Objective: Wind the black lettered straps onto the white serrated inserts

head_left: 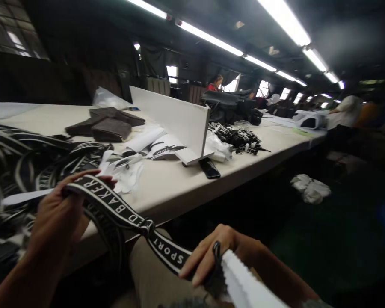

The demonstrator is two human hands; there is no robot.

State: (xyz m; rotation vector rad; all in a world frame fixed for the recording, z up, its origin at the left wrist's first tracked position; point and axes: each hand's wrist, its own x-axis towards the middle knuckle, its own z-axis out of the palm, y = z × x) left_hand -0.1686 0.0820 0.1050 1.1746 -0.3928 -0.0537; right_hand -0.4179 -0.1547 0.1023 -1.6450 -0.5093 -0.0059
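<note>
A black strap (125, 209) with white edge lines and white lettering runs between my two hands, over my lap. A slider or knot-like join sits about halfway along it. At the left, my left hand (62, 209) is closed round the strap's upper end, near the table edge. Lower and to the right, my right hand (213, 252) pinches its other end between the fingers. A small black loop (217, 250) rises beside those fingers. A white piece with a jagged edge (244, 280) sticks out by the same hand; I cannot tell what it is or how it is held.
Loose straps (28, 158) heap at the table's left. Folded dark cloth (109, 124), a white upright board (176, 117) and a phone (209, 168) lie beyond. Another strap pile (237, 137) sits further along the table (167, 182). A person (214, 83) is at the back.
</note>
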